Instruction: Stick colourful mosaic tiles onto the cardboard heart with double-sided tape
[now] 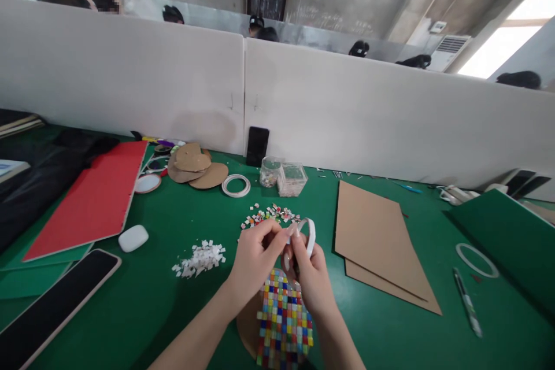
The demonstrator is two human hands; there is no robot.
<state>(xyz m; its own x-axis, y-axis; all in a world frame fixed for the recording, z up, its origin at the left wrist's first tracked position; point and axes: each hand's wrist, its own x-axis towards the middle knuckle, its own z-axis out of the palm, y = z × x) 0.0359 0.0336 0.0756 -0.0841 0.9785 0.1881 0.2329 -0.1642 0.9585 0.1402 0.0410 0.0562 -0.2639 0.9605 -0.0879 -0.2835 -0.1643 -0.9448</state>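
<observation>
My right hand (pixel 313 273) holds a narrow white roll of tape (pixel 311 236) upright between thumb and fingers. Thumb and index finger of my left hand (pixel 259 255) are pinched together at the tape's left side, touching my right fingertips; the exact bit of tape between them is mostly hidden. Below both hands lies a sheet of multicoloured mosaic tiles (pixel 284 321), resting on a round brown cardboard piece (pixel 246 329). Loose small tiles (pixel 277 213) are scattered just beyond my hands.
A pile of white paper bits (pixel 202 258) lies to the left, near a white case (pixel 133 238). Clear containers (pixel 292 180), a white ring (pixel 236 185) and a phone (pixel 257 146) stand farther back. Cardboard sheets (pixel 381 237) and a pen (pixel 467 302) lie on the right.
</observation>
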